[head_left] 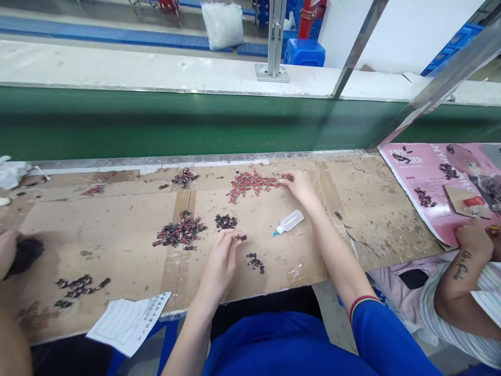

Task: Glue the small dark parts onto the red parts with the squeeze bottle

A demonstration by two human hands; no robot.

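My left hand [224, 256] is closed in a pinch on a small black part [243, 238], held low over the cardboard. My right hand [299, 185] reaches to the right end of a pile of small red parts [254, 184], thumb and finger pinched together; what is between them is too small to make out. Just beyond my left hand lies a heap of small black parts [226, 221], and several more black parts [255, 263] lie to its right. A clear squeeze bottle [289, 221] with a blue-green tip rests on its side between my forearms.
Piles of red-and-black pieces [180, 231] and dark pieces [185, 177] lie to the left. A printed paper [129, 321] hangs over the front edge. Co-workers' hands [474, 240] are at both sides. A green panel [176, 122] bounds the bench behind; a pink poster [434, 209] covers the right.
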